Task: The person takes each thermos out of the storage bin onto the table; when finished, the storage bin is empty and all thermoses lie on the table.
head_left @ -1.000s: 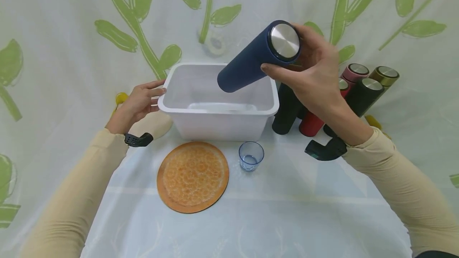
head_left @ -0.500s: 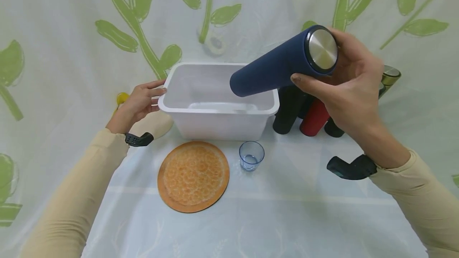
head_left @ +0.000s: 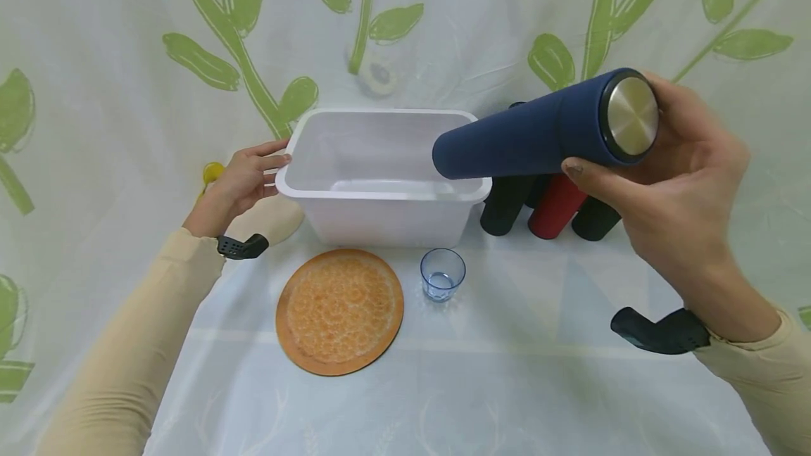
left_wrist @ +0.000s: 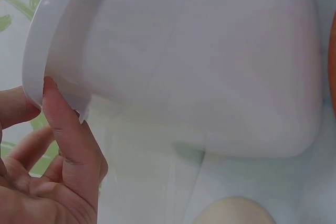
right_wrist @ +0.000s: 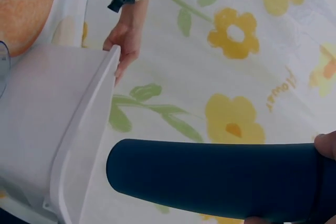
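My right hand (head_left: pixel 690 167) grips a dark blue thermos flask (head_left: pixel 526 134) near its silver lid. The flask lies almost level in the air, its base end over the right rim of a white plastic tub (head_left: pixel 380 224). In the right wrist view the flask (right_wrist: pixel 220 179) stretches across the lower half, beside the tub wall (right_wrist: pixel 58 93). At the tub's left end my left hand (head_left: pixel 243 178) pinches the rim; the left wrist view shows thumb and finger of the left hand (left_wrist: pixel 63 156) on either side of the rim (left_wrist: pixel 34 72).
Right of the tub stand a black flask (head_left: pixel 500 213), a red flask (head_left: pixel 554 210) and another dark flask (head_left: pixel 595 220), partly hidden behind the blue one. In front lie a round orange-brown mat (head_left: pixel 340 312) and a blue-tinted glass (head_left: pixel 442 274). A beige round object (head_left: pixel 279 220) is left of the tub.
My right hand has moved right and slightly down with the blue flask, which has tipped from slanted to nearly level. The left hand stays on the tub rim.
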Tool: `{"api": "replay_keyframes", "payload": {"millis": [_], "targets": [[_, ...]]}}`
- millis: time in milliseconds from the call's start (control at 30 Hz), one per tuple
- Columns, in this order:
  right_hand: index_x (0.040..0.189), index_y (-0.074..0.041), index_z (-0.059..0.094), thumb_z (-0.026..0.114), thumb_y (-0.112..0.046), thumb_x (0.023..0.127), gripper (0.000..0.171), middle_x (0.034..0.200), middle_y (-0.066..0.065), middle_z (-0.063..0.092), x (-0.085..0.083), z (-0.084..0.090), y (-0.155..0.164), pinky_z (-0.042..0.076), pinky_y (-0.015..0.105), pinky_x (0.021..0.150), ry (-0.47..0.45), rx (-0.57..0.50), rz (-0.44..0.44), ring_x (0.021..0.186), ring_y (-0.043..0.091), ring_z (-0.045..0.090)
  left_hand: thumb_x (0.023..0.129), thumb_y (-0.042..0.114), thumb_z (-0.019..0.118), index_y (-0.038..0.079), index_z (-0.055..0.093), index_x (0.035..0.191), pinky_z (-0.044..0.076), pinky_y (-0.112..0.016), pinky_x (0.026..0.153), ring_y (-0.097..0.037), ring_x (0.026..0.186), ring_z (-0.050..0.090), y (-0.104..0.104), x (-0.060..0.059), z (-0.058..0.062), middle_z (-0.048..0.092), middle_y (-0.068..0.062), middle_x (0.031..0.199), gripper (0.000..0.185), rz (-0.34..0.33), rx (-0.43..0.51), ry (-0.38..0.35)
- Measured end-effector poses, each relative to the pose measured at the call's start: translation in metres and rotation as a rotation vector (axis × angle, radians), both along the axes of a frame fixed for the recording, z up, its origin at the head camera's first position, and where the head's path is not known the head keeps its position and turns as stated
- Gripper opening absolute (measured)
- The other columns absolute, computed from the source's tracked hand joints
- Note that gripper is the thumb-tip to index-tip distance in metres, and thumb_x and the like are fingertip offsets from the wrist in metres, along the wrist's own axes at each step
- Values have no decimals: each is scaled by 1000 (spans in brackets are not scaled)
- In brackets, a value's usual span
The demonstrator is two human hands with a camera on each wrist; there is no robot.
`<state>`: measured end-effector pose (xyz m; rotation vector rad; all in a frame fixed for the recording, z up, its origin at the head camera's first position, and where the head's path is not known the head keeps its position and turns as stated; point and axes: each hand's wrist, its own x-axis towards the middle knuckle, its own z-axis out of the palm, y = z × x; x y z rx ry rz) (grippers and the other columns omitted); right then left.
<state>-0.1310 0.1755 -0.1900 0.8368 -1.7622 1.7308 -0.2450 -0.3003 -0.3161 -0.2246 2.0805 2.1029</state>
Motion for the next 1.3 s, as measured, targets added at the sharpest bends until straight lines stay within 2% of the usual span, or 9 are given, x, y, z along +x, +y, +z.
{"api": "replay_keyframes", "payload": {"millis": [300, 467, 500, 667, 733, 933, 1067, 1200, 1300], "targets": [[124, 21, 55, 73, 32, 56, 71, 114, 33, 61, 13, -7, 22, 52, 32, 94, -4, -156, 43, 103, 35, 62, 99, 20, 65, 14, 39, 155, 58, -26, 72, -15, 84, 69, 0, 1, 3, 54, -1, 127, 62, -8, -13, 3], [131, 17, 51, 71, 34, 58, 77, 126, 34, 54, 23, -15, 41, 49, 32, 98, -43, -124, 7, 115, 37, 58, 99, 21, 65, 15, 38, 155, 58, -25, 72, -16, 87, 69, 0, 1, 3, 53, -1, 129, 63, -11, -20, -4], [134, 15, 51, 69, 34, 60, 78, 130, 34, 53, 26, -16, 44, 48, 33, 100, -62, -104, -16, 118, 37, 56, 99, 22, 65, 15, 38, 156, 58, -25, 73, -16, 87, 69, 0, 1, 3, 53, -1, 129, 63, -14, -25, -3], [143, -1, 51, 70, 29, 69, 82, 139, 24, 53, 42, -17, 55, 45, 28, 102, -115, 210, -351, 125, 31, 54, 99, 23, 65, 15, 38, 156, 58, -25, 73, -15, 89, 68, -2, 2, 3, 52, 1, 130, 64, -16, -26, -2], [145, -5, 51, 70, 27, 72, 82, 139, 22, 54, 46, -19, 58, 43, 28, 104, -110, 281, -429, 127, 29, 53, 99, 22, 65, 15, 38, 156, 58, -25, 72, -14, 88, 68, -3, 2, 3, 52, 1, 129, 64, -11, -19, -3], [141, 4, 51, 66, 33, 70, 78, 138, 26, 53, 42, -38, 75, 39, 29, 108, -144, -59, -229, 127, 31, 50, 98, 22, 66, 15, 38, 156, 58, -25, 72, -14, 86, 69, -8, 4, 2, 52, 2, 129, 65, -1, 1, 0], [140, 3, 52, 67, 32, 72, 76, 138, 21, 52, 39, -50, 89, 35, 29, 111, -172, -166, -223, 128, 30, 45, 98, 23, 66, 15, 38, 155, 58, -24, 72, -14, 87, 68, -10, 4, 1, 52, 3, 129, 65, 0, -6, 5], [143, -1, 49, 69, 28, 74, 77, 141, 15, 47, 39, -57, 102, 28, 29, 115, -213, -174, -308, 132, 27, 37, 98, 23, 66, 15, 38, 155, 58, -24, 72, -14, 87, 69, -9, 4, 1, 51, 3, 130, 65, 4, -9, 2], [149, -8, 41, 67, 23, 80, 80, 148, 8, 40, 41, -59, 108, 21, 28, 117, -305, -98, -443, 136, 24, 30, 98, 22, 66, 15, 38, 155, 58, -24, 71, -13, 86, 69, -10, 5, 1, 51, 2, 129, 64, 13, 2, -2]]}}
